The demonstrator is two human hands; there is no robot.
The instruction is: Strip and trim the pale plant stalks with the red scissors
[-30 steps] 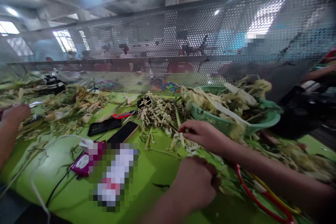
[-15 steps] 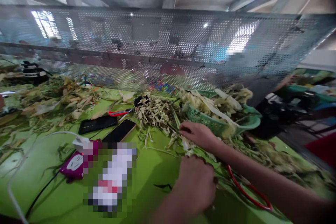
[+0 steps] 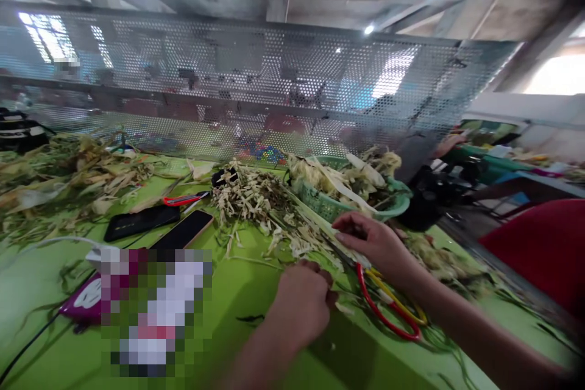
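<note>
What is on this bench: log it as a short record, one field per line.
Left hand: left hand, low over the smooth green tabletop; grip unclear
Right hand: right hand, by long pale dried stalks; grip unclear
Near right hand: red and yellow looped handles
Beyond hands: green perforated basket heaped with pale fibrous plant matter
Left of stalks: flat black phone
Backdrop: grey perforated metal screen

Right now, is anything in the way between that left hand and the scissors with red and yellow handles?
Only loose leaf scraps lie between the left hand and the scissors; they look too flat to block much. The right hand is close by, on the handles' far side.
</note>
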